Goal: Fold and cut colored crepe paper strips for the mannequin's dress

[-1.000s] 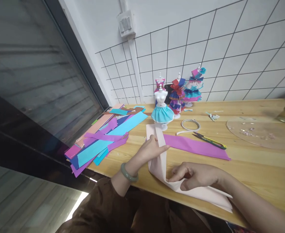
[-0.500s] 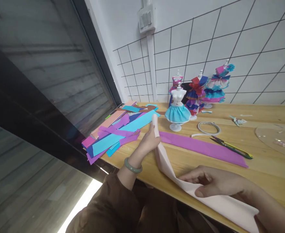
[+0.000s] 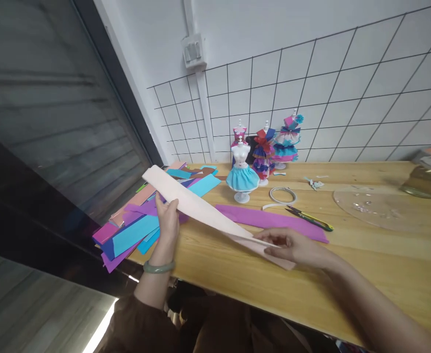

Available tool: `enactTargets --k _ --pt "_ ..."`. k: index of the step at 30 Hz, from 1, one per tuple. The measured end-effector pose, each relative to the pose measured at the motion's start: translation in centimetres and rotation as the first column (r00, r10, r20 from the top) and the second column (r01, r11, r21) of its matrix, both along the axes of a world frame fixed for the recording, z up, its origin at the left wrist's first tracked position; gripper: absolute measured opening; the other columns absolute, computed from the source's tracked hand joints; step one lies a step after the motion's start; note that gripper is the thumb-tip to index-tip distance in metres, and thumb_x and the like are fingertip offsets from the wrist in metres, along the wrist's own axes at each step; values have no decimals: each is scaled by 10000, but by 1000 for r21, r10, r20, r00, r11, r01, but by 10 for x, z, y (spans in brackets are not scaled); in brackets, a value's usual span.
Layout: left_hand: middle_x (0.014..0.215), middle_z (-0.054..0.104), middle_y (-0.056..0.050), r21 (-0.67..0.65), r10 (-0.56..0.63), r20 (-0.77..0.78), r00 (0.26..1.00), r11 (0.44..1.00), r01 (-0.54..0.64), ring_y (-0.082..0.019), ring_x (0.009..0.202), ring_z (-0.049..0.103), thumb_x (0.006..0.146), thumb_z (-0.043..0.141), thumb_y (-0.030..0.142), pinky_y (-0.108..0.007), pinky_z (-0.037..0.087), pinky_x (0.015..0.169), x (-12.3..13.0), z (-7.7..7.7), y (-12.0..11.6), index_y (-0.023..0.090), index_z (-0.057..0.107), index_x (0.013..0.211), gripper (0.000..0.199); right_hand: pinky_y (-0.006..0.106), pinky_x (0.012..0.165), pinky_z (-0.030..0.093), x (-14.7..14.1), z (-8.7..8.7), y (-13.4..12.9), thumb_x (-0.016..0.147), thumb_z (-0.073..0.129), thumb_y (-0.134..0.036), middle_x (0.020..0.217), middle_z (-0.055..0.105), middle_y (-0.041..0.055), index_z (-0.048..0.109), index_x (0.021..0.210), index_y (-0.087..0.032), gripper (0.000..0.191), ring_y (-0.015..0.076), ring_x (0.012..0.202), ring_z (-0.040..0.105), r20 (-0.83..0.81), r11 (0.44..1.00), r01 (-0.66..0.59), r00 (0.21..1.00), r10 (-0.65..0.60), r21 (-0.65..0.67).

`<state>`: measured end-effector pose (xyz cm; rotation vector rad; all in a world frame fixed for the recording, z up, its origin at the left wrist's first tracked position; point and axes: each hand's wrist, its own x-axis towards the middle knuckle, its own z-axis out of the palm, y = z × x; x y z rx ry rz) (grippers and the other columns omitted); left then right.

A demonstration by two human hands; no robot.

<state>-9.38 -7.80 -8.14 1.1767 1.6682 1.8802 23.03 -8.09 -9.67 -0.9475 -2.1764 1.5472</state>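
Observation:
A long pale pink crepe paper strip [image 3: 201, 208] stretches between my two hands above the front of the table. My left hand [image 3: 167, 215], a green bangle on its wrist, grips the strip near its left end, thumb pressed against it. Toward the other end, my right hand [image 3: 287, 247] pinches the strip between thumb and fingers, and a short length hangs past it. Behind the strip lies a purple paper strip [image 3: 292, 225]. A small white dress form [image 3: 241, 154] in a light blue skirt [image 3: 242, 178] stands farther back.
Colored paper strips [image 3: 138, 233] pile up at the left. Several dressed forms [image 3: 265, 152] stand by the wall. A roll of white tape [image 3: 283, 195], yellow-and-black snips [image 3: 309, 218], a clear tray [image 3: 370, 208] with small beads and a glass jar [image 3: 428, 176] sit toward the right.
The pale pink strip has gone from sagging to nearly straight, swinging across in front of the pile. My left hand has turned and moved left; my right hand has risen. The view has shifted right.

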Motion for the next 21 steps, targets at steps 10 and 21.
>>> enactTargets --k 10,21 --pt "962 669 -84 -216 25 -151 988 975 -57 -162 855 649 772 529 256 -303 518 762 -31 -22 -6 124 -129 1407 924 353 729 425 1 -16 13 799 451 -152 889 601 107 597 899 -176 179 220 851 533 63 632 82 977 -204 770" --pt "953 641 -142 -397 -255 -880 400 858 -327 -296 930 569 836 429 325 -415 416 842 -25 -36 -33 137 594 1119 377 327 683 405 -1 -10 10 852 470 -457 780 609 77 631 756 -183 333 196 768 536 258 777 -100 963 -83 621"
